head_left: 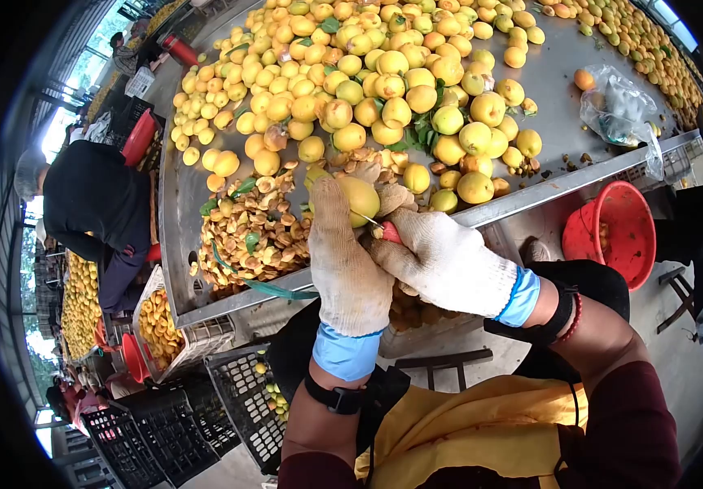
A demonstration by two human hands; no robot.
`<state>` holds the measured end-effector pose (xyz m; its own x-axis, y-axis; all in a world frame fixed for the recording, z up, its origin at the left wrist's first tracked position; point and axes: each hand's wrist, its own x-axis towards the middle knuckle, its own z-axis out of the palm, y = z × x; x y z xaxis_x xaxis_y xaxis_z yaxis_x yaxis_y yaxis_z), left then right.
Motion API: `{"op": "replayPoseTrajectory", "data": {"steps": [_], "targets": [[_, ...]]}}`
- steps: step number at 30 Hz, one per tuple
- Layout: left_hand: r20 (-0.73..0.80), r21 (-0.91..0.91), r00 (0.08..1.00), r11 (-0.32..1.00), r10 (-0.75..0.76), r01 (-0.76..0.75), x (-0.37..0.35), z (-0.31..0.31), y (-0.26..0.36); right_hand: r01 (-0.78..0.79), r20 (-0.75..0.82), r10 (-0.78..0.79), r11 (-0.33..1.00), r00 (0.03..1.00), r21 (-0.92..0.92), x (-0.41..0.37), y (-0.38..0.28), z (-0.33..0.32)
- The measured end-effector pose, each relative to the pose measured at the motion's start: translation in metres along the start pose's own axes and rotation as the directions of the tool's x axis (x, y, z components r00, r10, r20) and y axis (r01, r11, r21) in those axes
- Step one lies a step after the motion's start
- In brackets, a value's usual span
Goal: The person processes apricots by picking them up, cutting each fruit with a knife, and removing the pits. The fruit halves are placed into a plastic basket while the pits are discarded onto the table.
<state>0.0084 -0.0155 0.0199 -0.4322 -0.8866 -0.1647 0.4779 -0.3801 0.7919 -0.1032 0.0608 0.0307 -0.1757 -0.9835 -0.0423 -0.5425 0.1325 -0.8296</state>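
Note:
My left hand (350, 273), in a stained white knit glove over a blue one, is closed around a yellow apricot (358, 198). My right hand (448, 259), gloved the same way, grips a small knife (387, 233) by its red handle. The thin blade meets the apricot's near side. Both hands are close together over the near edge of a metal table (171, 269). Whole apricots (311, 106) are heaped beyond them, with some green leaves among the fruit. A pile of brown apricot pits (258, 232) lies to the left of my left hand.
A red bucket (612, 236) stands at the right, below a clear plastic bag (619, 110) on the table. A crate of orange fruit (160, 326) and black crates (246, 399) are at the left. A person in dark clothes (95, 208) bends over there. A green strap (278, 290) crosses the table edge.

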Motion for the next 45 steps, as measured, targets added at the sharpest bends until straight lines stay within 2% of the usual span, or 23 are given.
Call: {"op": "replayPoseTrajectory", "data": {"steps": [2,4,5,10,14,17,18,19,20,21,23,25,26,29,30,31,32,33,35,37,39,43,45], "targets": [[0.095,0.128,0.994,0.990,0.045,-0.057,0.000,-0.004,0.003,-0.191,0.132,0.156,0.926,0.979,0.326,-0.002,-0.005,-0.001],[0.099,0.401,0.959,0.871,0.266,-0.283,0.004,-0.006,0.002,-0.229,0.191,0.170,0.908,0.967,0.351,-0.002,-0.014,-0.009],[0.097,0.401,0.960,0.872,0.264,-0.280,0.003,-0.006,0.001,-0.269,0.250,0.183,0.887,0.951,0.375,-0.003,-0.016,-0.010],[0.151,0.146,0.983,0.981,0.107,-0.129,-0.008,-0.003,0.005,-0.387,0.412,0.152,0.718,0.898,0.579,-0.006,-0.008,-0.007],[0.228,0.083,0.973,0.995,0.035,-0.056,-0.015,0.001,0.011,-0.428,0.496,0.054,0.591,0.867,0.684,-0.007,-0.002,-0.004],[0.196,-0.051,0.981,0.999,0.002,0.008,-0.012,0.004,0.013,-0.338,0.370,0.021,0.461,0.929,0.821,-0.009,0.005,0.011],[0.237,0.315,0.965,0.930,0.114,-0.187,-0.006,-0.005,0.013,-0.340,0.374,0.019,0.464,0.927,0.818,-0.008,0.004,0.008],[0.313,0.622,0.929,0.697,0.197,-0.357,-0.001,-0.004,0.017,-0.389,0.417,0.084,0.561,0.905,0.730,-0.009,0.000,0.000],[0.136,0.268,0.990,0.961,0.032,-0.068,-0.004,0.002,0.022,-0.434,0.449,0.155,0.646,0.880,0.628,-0.009,-0.006,-0.011],[0.132,0.266,0.991,0.961,0.037,-0.071,0.001,-0.001,0.021,-0.512,0.456,0.301,0.721,0.838,0.466,-0.009,-0.022,-0.029],[-0.042,0.077,0.998,0.996,0.047,-0.044,0.014,-0.019,0.020,-0.234,0.336,0.145,0.943,0.930,0.239,-0.011,-0.009,-0.046],[0.047,0.118,0.999,0.993,-0.012,0.006,0.013,-0.025,0.024,-0.183,0.083,0.165,0.813,0.983,0.552,-0.012,-0.012,-0.050],[0.051,0.157,0.999,0.988,-0.006,-0.002,0.010,-0.020,0.018,-0.180,0.042,0.181,0.873,0.983,0.453,-0.008,-0.014,-0.057],[0.070,0.233,0.997,0.973,-0.012,-0.004,0.000,-0.006,0.005,0.257,-0.252,-0.274,0.961,0.928,-0.101,0.008,0.003,-0.035],[0.119,0.285,0.992,0.959,-0.038,0.003,-0.001,-0.005,0.004,0.395,-0.346,-0.428,0.904,0.835,-0.165,0.018,0.009,-0.026],[0.166,0.335,0.984,0.942,-0.062,0.003,-0.002,-0.006,0.006,0.391,-0.348,-0.426,0.905,0.835,-0.169,0.016,0.012,-0.029],[0.338,0.541,0.934,0.788,0.116,-0.294,-0.002,-0.014,0.006,0.209,-0.183,-0.172,0.956,0.968,0.205,0.014,0.012,-0.036],[0.339,0.539,0.933,0.789,0.118,-0.295,-0.003,-0.013,0.009,-0.065,0.074,0.032,0.859,0.997,0.508,0.014,0.007,-0.042],[0.178,0.293,0.977,0.954,-0.119,0.063,-0.006,-0.010,0.019,-0.122,0.116,0.063,0.783,0.991,0.610,0.014,0.021,-0.040],[0.245,0.225,0.953,0.967,-0.177,0.122,-0.005,-0.016,0.020,-0.203,0.193,0.077,0.554,0.978,0.808,0.013,0.025,-0.042],[0.263,-0.031,0.913,0.943,-0.313,0.332,-0.006,-0.020,0.018,-0.192,0.194,0.066,0.624,0.979,0.757,0.010,0.023,-0.041],[0.290,0.027,0.843,0.884,-0.453,0.467,-0.006,-0.031,0.013,-0.236,0.238,0.103,0.730,0.966,0.641,0.008,0.014,-0.046],[0.271,-0.018,0.847,0.878,-0.457,0.479,-0.007,-0.035,0.007,-0.275,0.242,0.192,0.884,0.951,0.379,0.010,0.007,-0.053]]}}
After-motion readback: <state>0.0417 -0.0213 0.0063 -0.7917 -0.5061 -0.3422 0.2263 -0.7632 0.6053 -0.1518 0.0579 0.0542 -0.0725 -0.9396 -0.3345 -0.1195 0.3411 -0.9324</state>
